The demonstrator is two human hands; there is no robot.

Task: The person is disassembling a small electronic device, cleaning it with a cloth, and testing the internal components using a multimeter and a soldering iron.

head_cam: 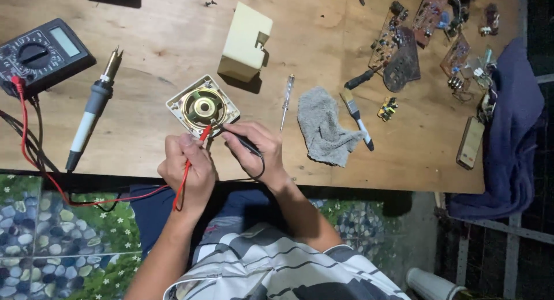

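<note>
Left hand (186, 166) pinches red probe (203, 133), right hand (258, 145) pinches black probe (245, 143); both tips at the square cream-framed speaker (202, 106); black multimeter (40, 54) reading unreadable.

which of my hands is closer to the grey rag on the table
Right. Your right hand, holding the black probe, sits just left of the grey rag with a small gap. Your left hand, holding the red probe, is farther off, beyond the right hand.
</note>
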